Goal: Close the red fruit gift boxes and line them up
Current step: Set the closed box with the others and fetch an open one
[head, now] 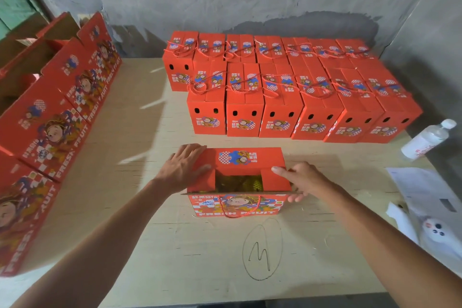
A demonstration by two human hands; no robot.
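Observation:
A red fruit gift box (pixel 237 204) stands in front of me on the wooden table (pixel 175 245), its top partly folded. The far flap lies flat and two small side flaps are folded in, leaving a gap where yellow-green fruit (pixel 237 182) shows. My left hand (pixel 186 166) presses flat on the left side flap and far flap. My right hand (pixel 298 181) holds the box's right top corner, thumb on the right side flap and fingers curled down the side. A red rope handle (pixel 240 210) hangs down the near face.
Two rows of closed red boxes (pixel 287 97) stand lined up at the back of the table. Open boxes (pixel 57 112) stand in a row along the left. A plastic bottle (pixel 427 139), papers (pixel 422 187) and a small white device (pixel 435 230) lie at the right.

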